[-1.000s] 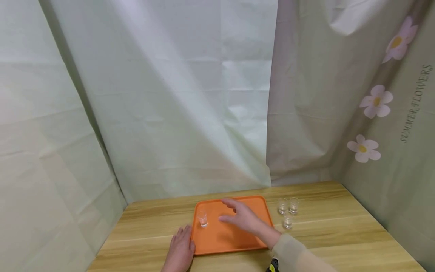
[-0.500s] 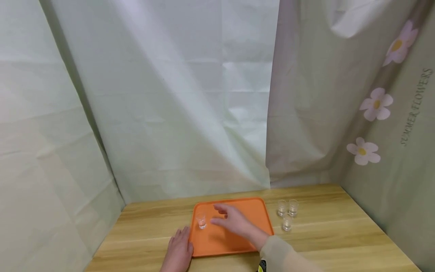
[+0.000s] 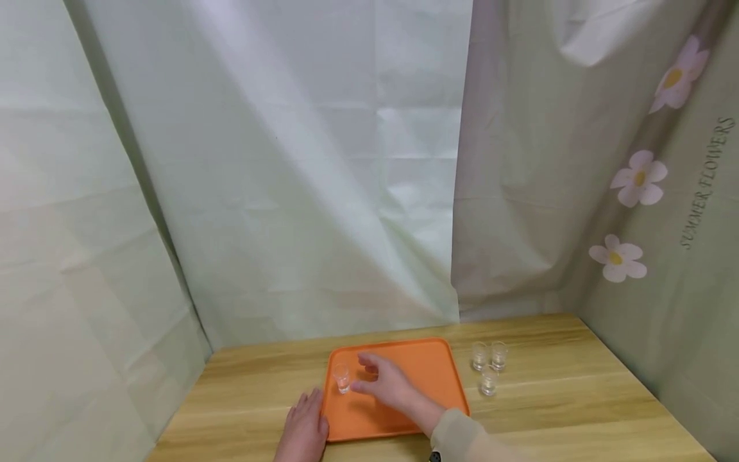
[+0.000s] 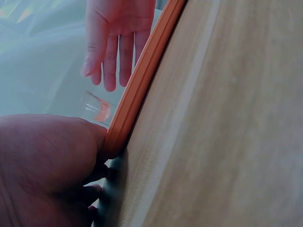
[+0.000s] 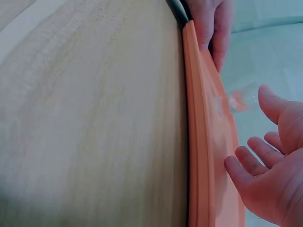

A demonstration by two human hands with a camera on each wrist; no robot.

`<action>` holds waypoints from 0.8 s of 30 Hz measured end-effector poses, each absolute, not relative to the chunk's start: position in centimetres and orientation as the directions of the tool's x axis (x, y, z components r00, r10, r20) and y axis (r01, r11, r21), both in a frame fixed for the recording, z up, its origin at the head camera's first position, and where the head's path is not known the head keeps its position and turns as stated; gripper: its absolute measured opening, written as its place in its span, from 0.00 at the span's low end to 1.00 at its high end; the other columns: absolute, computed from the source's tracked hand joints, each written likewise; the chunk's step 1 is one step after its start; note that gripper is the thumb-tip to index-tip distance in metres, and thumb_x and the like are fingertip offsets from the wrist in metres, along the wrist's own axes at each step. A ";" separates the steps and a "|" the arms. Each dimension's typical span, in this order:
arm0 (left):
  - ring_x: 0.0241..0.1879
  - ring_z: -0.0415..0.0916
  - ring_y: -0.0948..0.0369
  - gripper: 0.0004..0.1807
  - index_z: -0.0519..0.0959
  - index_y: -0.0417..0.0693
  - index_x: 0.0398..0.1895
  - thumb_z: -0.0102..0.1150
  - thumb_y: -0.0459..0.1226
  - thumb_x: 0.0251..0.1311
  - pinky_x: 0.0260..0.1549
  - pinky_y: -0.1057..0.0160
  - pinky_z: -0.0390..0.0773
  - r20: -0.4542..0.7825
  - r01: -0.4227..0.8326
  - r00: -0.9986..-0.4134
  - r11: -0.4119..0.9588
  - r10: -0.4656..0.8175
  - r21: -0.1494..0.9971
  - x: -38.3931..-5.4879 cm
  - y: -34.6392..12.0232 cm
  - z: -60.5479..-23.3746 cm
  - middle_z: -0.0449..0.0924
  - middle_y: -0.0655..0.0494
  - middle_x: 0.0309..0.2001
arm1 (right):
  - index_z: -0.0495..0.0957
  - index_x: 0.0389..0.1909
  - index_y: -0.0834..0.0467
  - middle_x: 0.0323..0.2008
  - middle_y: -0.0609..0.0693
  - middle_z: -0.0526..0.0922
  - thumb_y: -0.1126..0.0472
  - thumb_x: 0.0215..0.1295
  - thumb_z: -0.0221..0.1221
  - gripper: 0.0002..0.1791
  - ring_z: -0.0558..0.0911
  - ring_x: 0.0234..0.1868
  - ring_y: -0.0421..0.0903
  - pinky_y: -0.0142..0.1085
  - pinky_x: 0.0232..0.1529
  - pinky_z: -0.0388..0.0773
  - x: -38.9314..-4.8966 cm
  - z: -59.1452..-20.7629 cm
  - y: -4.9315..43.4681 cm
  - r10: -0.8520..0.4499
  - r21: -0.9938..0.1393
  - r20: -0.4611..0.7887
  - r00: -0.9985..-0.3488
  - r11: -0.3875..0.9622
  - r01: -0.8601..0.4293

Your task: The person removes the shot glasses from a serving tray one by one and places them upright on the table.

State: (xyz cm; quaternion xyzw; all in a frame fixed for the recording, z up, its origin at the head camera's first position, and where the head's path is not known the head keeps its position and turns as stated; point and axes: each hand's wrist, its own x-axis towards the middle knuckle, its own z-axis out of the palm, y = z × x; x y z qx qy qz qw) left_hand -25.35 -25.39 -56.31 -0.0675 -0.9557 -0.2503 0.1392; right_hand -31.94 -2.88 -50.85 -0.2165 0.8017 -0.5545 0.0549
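An orange tray [image 3: 416,378] lies on the wooden table, with a small clear shot glass [image 3: 342,378] upright near its left side. Over the tray, my right hand [image 3: 383,385] is held with fingers and thumb spread apart, just right of the glass and holding nothing. In the right wrist view its fingers [image 5: 255,161] are loosely bent above the tray. My left hand [image 3: 303,430] lies flat at the tray's left edge, its thumb side against the rim; the left wrist view shows the thumb at the tray's corner [image 4: 116,142].
To the right of the tray, three clear shot glasses [image 3: 488,380] stand close together on the wooden table [image 3: 554,385]. Pale green cloth [image 3: 323,192] hangs behind and at both sides, with printed flowers on the right.
My right hand has moved left and slightly nearer over the tray, closer to the glass on it. The left hand stays at the tray's edge.
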 end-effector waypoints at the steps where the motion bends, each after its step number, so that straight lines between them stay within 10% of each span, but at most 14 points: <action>1: 0.71 0.70 0.25 0.28 0.76 0.23 0.69 0.63 0.29 0.68 0.70 0.23 0.66 0.287 0.197 -0.956 0.867 0.066 0.458 -25.1 -25.3 -55.9 0.78 0.25 0.68 | 0.73 0.77 0.66 0.71 0.63 0.80 0.58 0.71 0.76 0.39 0.79 0.71 0.64 0.61 0.69 0.79 -31.9 -51.0 -3.0 -0.407 -0.913 0.146 -0.902 0.296 -0.281; 24: 0.69 0.70 0.23 0.26 0.76 0.22 0.67 0.61 0.28 0.68 0.67 0.22 0.67 0.303 0.211 -0.950 0.867 0.073 0.452 -24.8 -25.0 -55.0 0.78 0.23 0.66 | 0.83 0.65 0.64 0.55 0.56 0.89 0.63 0.70 0.75 0.25 0.86 0.58 0.59 0.54 0.61 0.85 -32.4 -51.4 -4.2 -0.400 -0.880 0.188 -0.897 0.338 -0.335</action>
